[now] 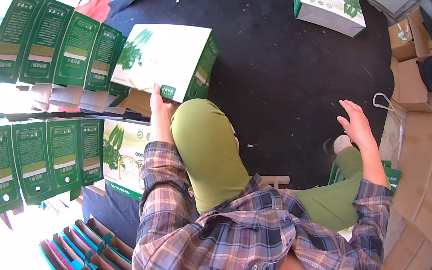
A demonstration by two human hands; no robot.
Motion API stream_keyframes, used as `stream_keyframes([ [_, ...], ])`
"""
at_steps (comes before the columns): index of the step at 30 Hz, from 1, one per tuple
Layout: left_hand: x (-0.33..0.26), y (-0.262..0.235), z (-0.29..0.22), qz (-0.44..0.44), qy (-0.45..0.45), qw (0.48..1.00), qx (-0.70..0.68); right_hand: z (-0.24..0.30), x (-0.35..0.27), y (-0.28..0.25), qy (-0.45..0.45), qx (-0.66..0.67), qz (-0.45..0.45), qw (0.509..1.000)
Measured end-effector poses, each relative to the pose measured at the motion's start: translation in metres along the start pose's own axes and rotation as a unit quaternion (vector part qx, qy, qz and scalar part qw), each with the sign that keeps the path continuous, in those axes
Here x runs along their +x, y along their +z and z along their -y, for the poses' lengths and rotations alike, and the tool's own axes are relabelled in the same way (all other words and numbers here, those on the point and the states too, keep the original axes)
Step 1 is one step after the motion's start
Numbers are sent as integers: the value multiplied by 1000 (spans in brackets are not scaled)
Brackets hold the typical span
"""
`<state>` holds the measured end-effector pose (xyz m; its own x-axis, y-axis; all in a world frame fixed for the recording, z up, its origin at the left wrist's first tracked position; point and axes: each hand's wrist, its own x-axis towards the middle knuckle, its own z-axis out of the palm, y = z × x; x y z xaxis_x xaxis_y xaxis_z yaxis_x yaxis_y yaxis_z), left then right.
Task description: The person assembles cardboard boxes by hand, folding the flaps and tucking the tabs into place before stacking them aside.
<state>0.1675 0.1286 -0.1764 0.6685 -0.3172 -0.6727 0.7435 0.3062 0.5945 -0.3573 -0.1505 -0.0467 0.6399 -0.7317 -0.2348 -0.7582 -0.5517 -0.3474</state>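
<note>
The white-and-green carton (161, 57) is at the upper left of the view, just beyond the raised left knee (206, 142). The left hand (161, 107) pinches its near edge, thumb on the white face; the other fingers are hidden. The right hand (356, 119) is spread, holding nothing, well apart from the carton.

The carton looks like thin printed card, so probably light for its bulk, stiff along the folds but easy to dent in mid-panel. Its coating may be a little slippery. The folded edges and corners should make the surest hold; one hand low and the other on the opposite edge would stop it twisting.

To its left stands the upper row of green boxes (67, 40), so close that I cannot tell whether they touch it. The knee crowds the near side. The widest room is to the right, over the dark floor (279, 71), as far as the second carton (325, 1) and the brown cardboard (424, 161).
</note>
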Motion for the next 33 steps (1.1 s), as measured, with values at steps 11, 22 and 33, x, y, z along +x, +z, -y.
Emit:
stream_keyframes([
  [11,23,-15,9,-64,97,992,-47,6,1,3,-5,10,13,1000],
  [22,-6,-3,8,-82,78,993,40,6,3,2,-12,21,23,999],
  [33,3,-23,-9,-116,239,939,217,7,1,0,-42,23,3,999],
])
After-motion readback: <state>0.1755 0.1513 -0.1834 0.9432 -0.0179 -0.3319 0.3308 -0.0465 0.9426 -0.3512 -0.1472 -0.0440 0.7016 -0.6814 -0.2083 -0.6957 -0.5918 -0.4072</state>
